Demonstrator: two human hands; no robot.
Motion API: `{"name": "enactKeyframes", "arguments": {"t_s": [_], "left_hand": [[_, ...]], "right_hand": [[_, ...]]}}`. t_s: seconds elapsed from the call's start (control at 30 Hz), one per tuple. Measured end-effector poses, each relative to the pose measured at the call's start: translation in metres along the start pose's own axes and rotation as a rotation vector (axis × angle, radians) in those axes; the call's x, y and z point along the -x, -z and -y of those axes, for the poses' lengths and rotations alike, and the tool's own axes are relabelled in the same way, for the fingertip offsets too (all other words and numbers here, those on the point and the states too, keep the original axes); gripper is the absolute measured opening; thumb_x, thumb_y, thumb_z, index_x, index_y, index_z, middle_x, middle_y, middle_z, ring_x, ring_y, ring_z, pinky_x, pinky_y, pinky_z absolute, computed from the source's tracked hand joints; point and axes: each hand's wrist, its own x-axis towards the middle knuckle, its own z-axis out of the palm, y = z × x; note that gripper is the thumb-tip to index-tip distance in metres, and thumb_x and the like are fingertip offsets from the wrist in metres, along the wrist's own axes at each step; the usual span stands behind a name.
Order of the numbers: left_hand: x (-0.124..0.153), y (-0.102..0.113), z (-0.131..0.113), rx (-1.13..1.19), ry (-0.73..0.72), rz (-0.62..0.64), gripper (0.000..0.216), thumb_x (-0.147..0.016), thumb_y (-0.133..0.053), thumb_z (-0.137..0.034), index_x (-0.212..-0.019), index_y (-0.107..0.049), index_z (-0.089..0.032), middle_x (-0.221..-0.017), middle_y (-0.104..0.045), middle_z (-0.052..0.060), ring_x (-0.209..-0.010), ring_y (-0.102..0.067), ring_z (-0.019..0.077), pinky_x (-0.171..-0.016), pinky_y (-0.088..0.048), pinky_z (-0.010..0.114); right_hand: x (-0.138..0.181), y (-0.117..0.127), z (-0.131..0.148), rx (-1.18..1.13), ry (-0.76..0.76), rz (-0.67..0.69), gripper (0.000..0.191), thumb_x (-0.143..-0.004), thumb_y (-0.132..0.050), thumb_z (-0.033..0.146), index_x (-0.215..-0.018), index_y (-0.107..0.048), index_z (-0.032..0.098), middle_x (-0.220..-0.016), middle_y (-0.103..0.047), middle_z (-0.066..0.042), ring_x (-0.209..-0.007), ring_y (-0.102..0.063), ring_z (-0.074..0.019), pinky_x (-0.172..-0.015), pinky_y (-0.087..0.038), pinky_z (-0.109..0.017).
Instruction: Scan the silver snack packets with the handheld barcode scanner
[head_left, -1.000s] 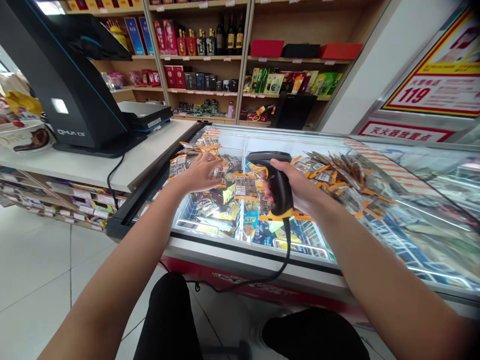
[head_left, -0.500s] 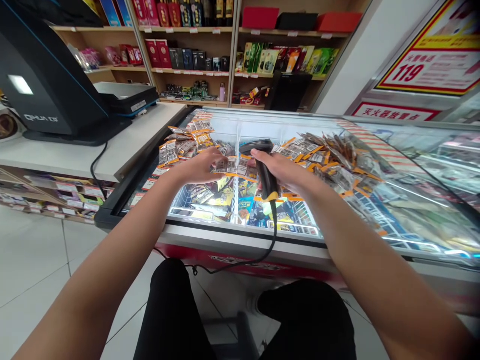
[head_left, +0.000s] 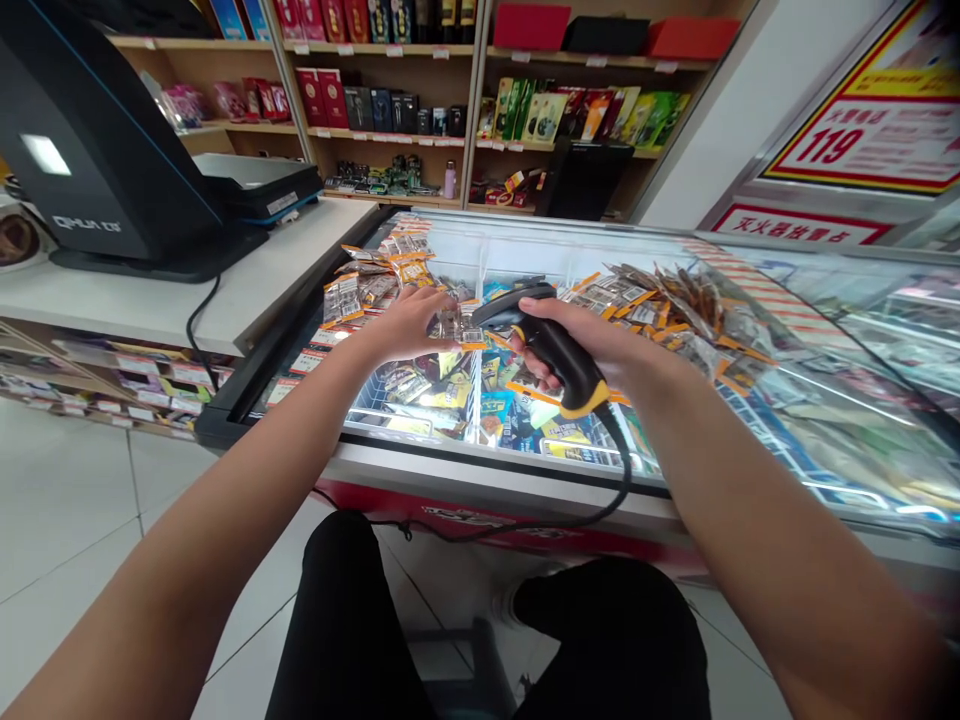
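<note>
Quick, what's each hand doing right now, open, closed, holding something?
Left hand: fingers closed on a small clear packet with orange edging.
Right hand: closed around the black-and-yellow handheld scanner.

Wall poster (head_left: 870, 140): red "119". Red-bordered sign (head_left: 801, 225) below: "灭火器放置点". Black machine (head_left: 112, 180): white "QIHUA".

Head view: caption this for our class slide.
Right grip holds a corded scanner close to a packet in the left grip.

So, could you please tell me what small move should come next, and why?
Perhaps turn the orange-edged packet in the left hand squarely towards the barcode scanner, since the right hand holds the scanner pointing towards it.
</note>
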Motion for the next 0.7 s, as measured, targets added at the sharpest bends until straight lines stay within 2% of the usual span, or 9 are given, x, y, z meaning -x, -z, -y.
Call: {"name": "enactKeyframes", "arguments": {"t_s": [0.13,0.3,0.47,0.7], "left_hand": [[-0.0001,0.0000,-0.0005,0.004,0.013,0.004,0.065,-0.089,-0.073,-0.061,-0.141,-0.060,-0.024,-0.147,-0.059,0.013,-0.141,-0.045,0.0391,-0.122,-0.038,0.057],[0.0017,0.0017,-0.0022,0.020,0.029,0.017,0.064,-0.089,-0.073,-0.059,-0.143,-0.058,-0.025,-0.150,-0.057,0.012,-0.144,-0.044,0.0394,-0.122,-0.039,0.057],[0.0017,-0.0022,-0.0046,0.144,0.011,0.013,0.055,-0.090,-0.073,-0.046,-0.139,-0.059,-0.023,-0.148,-0.057,0.014,-0.133,-0.059,0.0330,-0.113,-0.050,0.047],[-0.0001,-0.0056,-0.0054,0.188,0.013,-0.019,0.055,-0.088,-0.077,-0.047,-0.134,-0.061,-0.022,-0.143,-0.058,0.015,-0.125,-0.064,0.0316,-0.108,-0.054,0.045]], "right_hand": [[0.0013,-0.0015,-0.0002,-0.002,-0.029,-0.003,0.043,-0.093,-0.067,0.065,-0.085,-0.062,0.024,-0.061,-0.058,-0.006,-0.050,-0.052,-0.0171,-0.041,-0.046,-0.030],[0.0012,-0.0010,0.0004,0.018,-0.039,-0.021,0.043,-0.094,-0.067,0.065,-0.089,-0.065,0.022,-0.063,-0.058,-0.007,-0.051,-0.053,-0.0193,-0.042,-0.048,-0.034],[0.0031,-0.0005,0.0017,-0.004,-0.008,-0.031,0.043,-0.093,-0.067,0.066,-0.088,-0.065,0.023,-0.061,-0.057,-0.006,-0.048,-0.052,-0.0180,-0.040,-0.048,-0.032],[0.0026,0.0031,0.0020,0.062,0.001,0.018,0.048,-0.092,-0.066,0.068,-0.079,-0.063,0.022,-0.058,-0.059,-0.006,-0.045,-0.052,-0.0162,-0.039,-0.047,-0.030]]}}
